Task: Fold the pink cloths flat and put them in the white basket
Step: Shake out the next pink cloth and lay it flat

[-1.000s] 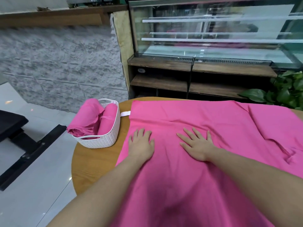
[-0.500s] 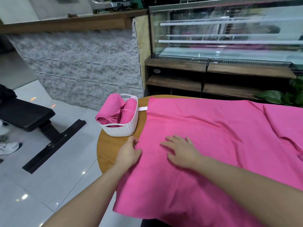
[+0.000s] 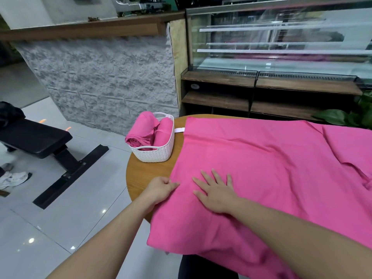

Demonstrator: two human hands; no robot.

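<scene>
Now the fold begins: left hand [image 3: 161, 187] pinches the cloth [image 3: 261, 178] edge at lower centre, right hand [image 3: 216, 193] presses flat, fingers spread; next, lift that edge across

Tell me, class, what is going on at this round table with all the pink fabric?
A person is partway through folding cloths. A large pink cloth lies spread over the wooden table, its near edge hanging off. The right hand lies flat on it with fingers spread, while the left hand takes hold of the cloth's left edge. Two pink cloths already sit rolled in the white basket at the table's left side. The spread cloth is not yet folded.
</scene>
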